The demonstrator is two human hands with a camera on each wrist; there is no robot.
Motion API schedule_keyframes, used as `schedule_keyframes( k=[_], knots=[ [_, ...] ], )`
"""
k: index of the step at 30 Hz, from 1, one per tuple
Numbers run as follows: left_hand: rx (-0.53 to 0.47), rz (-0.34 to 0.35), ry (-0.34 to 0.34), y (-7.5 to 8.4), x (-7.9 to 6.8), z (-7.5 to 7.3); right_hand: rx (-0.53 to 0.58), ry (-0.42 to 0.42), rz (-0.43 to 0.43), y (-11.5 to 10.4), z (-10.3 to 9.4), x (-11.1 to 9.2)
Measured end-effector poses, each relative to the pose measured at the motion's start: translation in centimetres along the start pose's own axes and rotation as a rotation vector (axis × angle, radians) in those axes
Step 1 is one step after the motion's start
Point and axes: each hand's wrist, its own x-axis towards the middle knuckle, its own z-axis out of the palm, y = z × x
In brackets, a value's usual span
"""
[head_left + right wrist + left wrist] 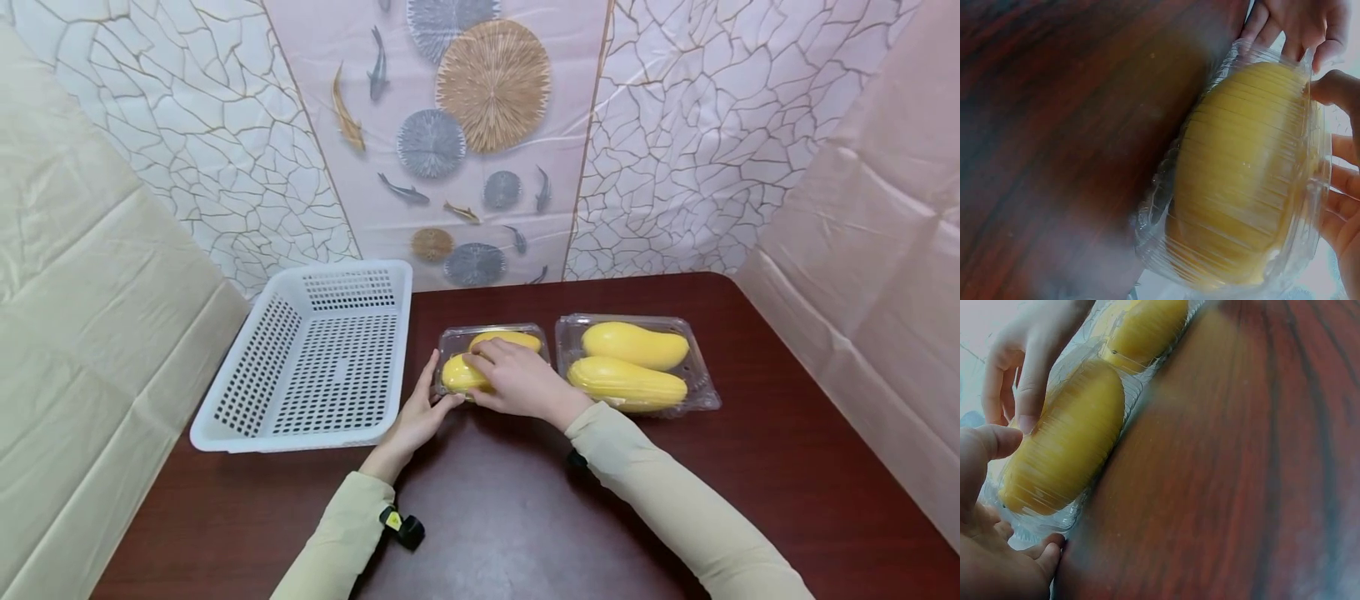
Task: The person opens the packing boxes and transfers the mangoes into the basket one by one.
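Note:
A small clear plastic container [546, 343] in the head view holds two yellow squash, the nearer one [457, 373] partly behind my right hand. My left hand [414, 418] grips the container's left end, thumb at the near corner. From above, my right hand [521, 379] reaches over it, with bent fingers on the far part and thumb at the near edge. In the left wrist view the nearer squash [1072, 440] shows through the ribbed plastic, with both hands close together at one end. The right wrist view shows the right thumb [1334, 87] at the container's rim.
A white perforated basket [401, 350] stands at the left. To the right sits a larger clear container [703, 392] with two more yellow squash [630, 382]. All rest on a dark red-brown table [780, 467], with patterned cloth walls around it.

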Motion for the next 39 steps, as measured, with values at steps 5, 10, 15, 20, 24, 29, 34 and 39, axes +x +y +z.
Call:
schedule_keyframes(
  k=[5,10,15,20,24,29,34,39],
  knots=[
    [-0.003,0.004,0.004,0.1,0.0,0.1,-0.01,-0.007,0.0,-0.2,0.1,0.2],
    [-0.049,0.021,0.006,0.0,0.0,0.0,-0.01,-0.007,-0.01,-0.2,0.4,0.5],
    [-0.051,0.023,0.011,0.0,0.2,-0.1,-0.016,0.021,-0.021,0.0,0.7,0.9],
    [-0.039,-0.017,0.025,0.4,0.1,-0.1,-0.011,0.05,0.005,0.2,1.4,0.9],
    [-0.069,-0.031,0.023,0.6,0.0,0.0,-0.001,0.045,0.023,0.3,1.7,1.0],
    [-0.068,-0.037,0.009,0.4,-0.2,0.1,0.019,0.022,0.033,0.4,1.6,1.1],
    [-0.09,-0.032,0.0,0.5,-0.1,0.0,0.044,-0.003,0.054,0.3,1.3,1.1],
    [-0.129,-0.076,-0.004,0.3,-0.1,0.0,0.067,-0.022,0.05,0.5,1.2,1.0]
  ],
)
